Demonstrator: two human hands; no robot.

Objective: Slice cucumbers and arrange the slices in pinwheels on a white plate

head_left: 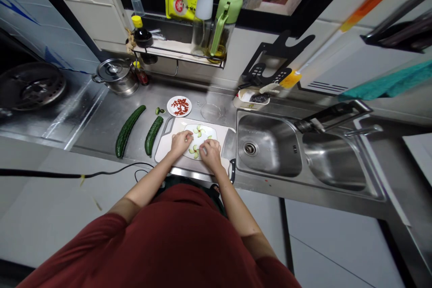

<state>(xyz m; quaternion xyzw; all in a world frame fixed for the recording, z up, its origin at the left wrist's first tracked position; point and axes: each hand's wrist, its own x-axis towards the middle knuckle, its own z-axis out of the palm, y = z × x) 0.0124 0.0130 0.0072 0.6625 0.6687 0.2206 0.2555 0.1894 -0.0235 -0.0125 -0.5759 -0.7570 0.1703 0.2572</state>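
A white plate [201, 133] lies on the pale cutting board [164, 146], with thin green-edged cucumber slices [199, 131] arranged in flower-like groups on it. At the plate's left edge is my left hand [181, 141], its fingers curled together; what they pinch, if anything, is too small to make out. My right hand [211, 150] is over the plate's lower right part beside a cucumber group, fingertips pressed together, their contents hidden. A knife [232, 170] lies along the board's right side. Behind the board a small white plate [171, 108] holds red pieces.
Two cucumbers, a long one [130, 131] and a cut one [153, 136], lie left of the board, with cucumber ends [159, 110] behind. A steel pot [116, 76] stands back left. The double sink [270, 146] is at right. Bottles stand on a rack [178, 53] above.
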